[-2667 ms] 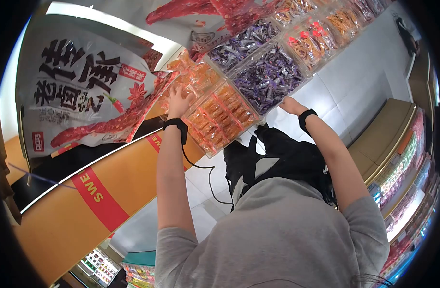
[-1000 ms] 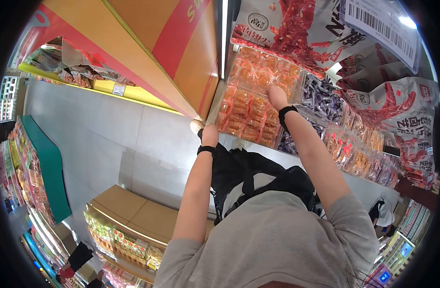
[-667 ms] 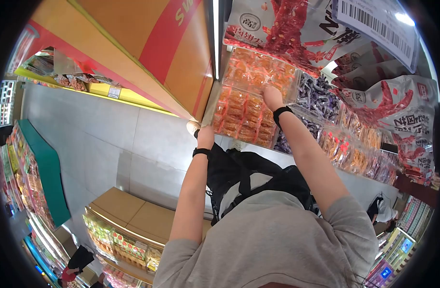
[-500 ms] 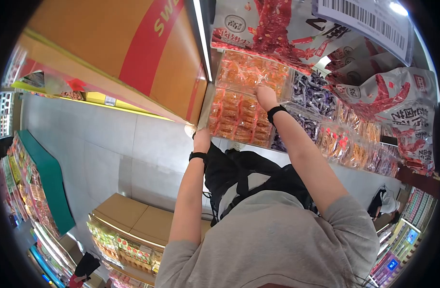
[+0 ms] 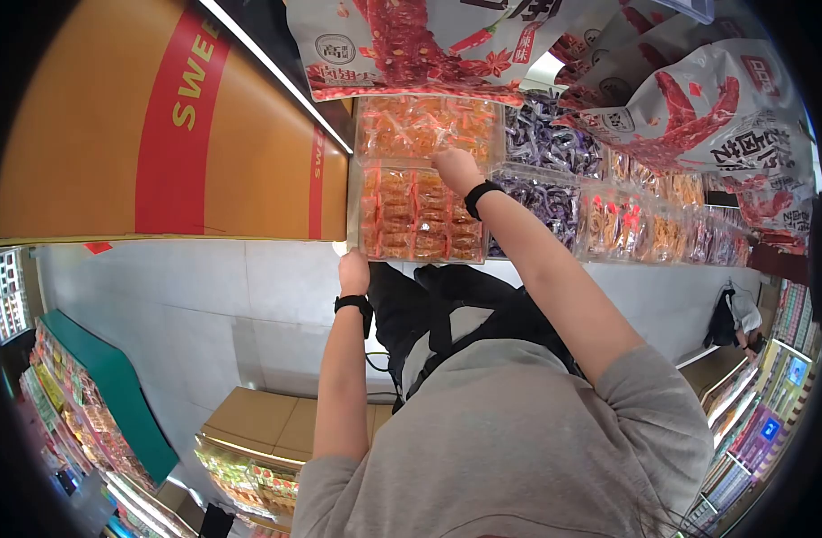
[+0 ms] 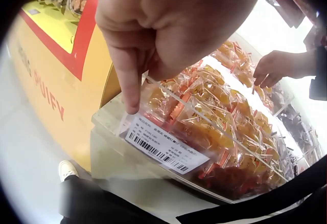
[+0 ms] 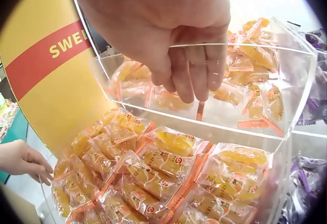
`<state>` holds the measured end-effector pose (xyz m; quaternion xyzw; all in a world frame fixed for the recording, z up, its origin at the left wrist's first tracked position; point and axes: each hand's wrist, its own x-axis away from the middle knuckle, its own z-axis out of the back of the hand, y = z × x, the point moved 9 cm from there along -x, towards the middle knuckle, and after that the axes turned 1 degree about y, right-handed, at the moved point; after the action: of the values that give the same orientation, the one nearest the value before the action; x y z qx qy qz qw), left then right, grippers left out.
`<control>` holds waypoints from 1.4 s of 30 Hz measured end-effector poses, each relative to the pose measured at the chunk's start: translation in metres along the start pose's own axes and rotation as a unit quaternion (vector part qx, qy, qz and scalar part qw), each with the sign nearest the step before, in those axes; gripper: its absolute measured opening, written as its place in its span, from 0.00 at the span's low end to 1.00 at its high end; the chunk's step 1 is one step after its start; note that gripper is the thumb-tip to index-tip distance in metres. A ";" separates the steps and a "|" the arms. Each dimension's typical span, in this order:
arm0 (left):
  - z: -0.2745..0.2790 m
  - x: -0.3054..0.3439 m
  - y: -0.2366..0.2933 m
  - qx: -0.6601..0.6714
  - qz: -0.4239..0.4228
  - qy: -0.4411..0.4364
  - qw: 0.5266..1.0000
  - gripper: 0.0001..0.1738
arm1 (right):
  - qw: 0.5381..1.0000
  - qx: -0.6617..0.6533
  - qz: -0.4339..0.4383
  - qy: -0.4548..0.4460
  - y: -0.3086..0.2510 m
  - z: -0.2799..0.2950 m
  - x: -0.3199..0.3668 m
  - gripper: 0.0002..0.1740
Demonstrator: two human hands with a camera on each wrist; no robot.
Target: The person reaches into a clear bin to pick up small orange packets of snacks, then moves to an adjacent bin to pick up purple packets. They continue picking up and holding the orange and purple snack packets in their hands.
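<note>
Left hand (image 6: 176, 24): gripping near corner of front box (image 6: 245, 148); label (image 6: 166, 144) at its fingertip. Candy packets (image 7: 158, 165): orange, inside that box, between both hands. Right hand (image 7: 168, 35): gripping rim of back box (image 7: 219, 116). Risk, as judged: uneven pulling could tip either box, spilling packets.

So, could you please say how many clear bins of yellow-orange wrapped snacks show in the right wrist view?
2: the front bin at the bottom, and the rear bin beyond it, partly hidden by the right hand.

Left wrist view: left hand (image 6: 173, 17) cut off by top edge; label (image 6: 166, 144) print blurred.
</note>
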<state>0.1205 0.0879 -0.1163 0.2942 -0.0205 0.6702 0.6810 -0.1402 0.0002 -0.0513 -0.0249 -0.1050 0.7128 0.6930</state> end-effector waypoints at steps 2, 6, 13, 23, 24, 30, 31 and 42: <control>-0.001 0.002 -0.001 0.002 -0.007 -0.004 1.000 0.13 | 1.000 -0.002 0.004 0.001 -0.002 -0.001 0.003 0.06; 0.001 0.006 -0.003 0.008 -0.011 -0.005 1.000 0.13 | 1.000 -0.002 -0.005 -0.005 -0.001 -0.008 0.007 0.05; -0.003 0.007 -0.019 0.111 0.005 0.021 0.994 0.14 | 0.985 -0.140 0.092 0.049 0.011 0.000 0.017 0.09; -0.041 -0.011 -0.047 0.176 0.044 -0.061 0.982 0.18 | 0.994 -0.105 -0.025 0.014 0.043 0.003 0.037 0.08; -0.036 -0.009 -0.042 0.175 0.043 -0.061 0.982 0.18 | 0.993 -0.110 -0.024 0.025 0.043 0.004 0.037 0.08; -0.020 -0.009 -0.026 0.045 -0.015 -0.031 0.998 0.16 | 0.995 -0.090 -0.034 0.001 0.042 -0.001 0.040 0.07; -0.019 -0.007 -0.025 0.045 -0.016 -0.031 0.998 0.16 | 0.995 -0.089 -0.035 0.002 0.043 -0.002 0.041 0.07; -0.017 0.016 -0.022 0.046 -0.036 -0.027 0.998 0.14 | 0.997 -0.074 -0.001 -0.022 0.023 0.010 0.061 0.07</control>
<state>0.1362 0.1109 -0.1317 0.3443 0.0029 0.6369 0.6898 -0.1674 0.0595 -0.0391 -0.0604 -0.1728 0.7025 0.6877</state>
